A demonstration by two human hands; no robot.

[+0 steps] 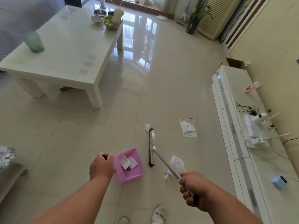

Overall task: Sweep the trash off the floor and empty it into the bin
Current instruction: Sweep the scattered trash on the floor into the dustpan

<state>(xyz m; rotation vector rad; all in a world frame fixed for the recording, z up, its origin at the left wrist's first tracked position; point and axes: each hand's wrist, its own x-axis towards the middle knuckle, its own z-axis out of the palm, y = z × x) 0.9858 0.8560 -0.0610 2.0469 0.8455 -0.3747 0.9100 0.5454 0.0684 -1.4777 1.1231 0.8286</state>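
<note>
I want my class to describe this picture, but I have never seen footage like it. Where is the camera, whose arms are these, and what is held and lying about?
There is one view, from a camera worn on a person's head, looking forward and down at their own arms. The left hand grips the handle of a pink dustpan, which already holds paper scraps. The right hand grips the handle of a broom, whose head rests on the tiled floor. Trash not yet swept: a paper sheet, a clear wrapper and a small white piece by the broom's tip. No bin shows.
</note>
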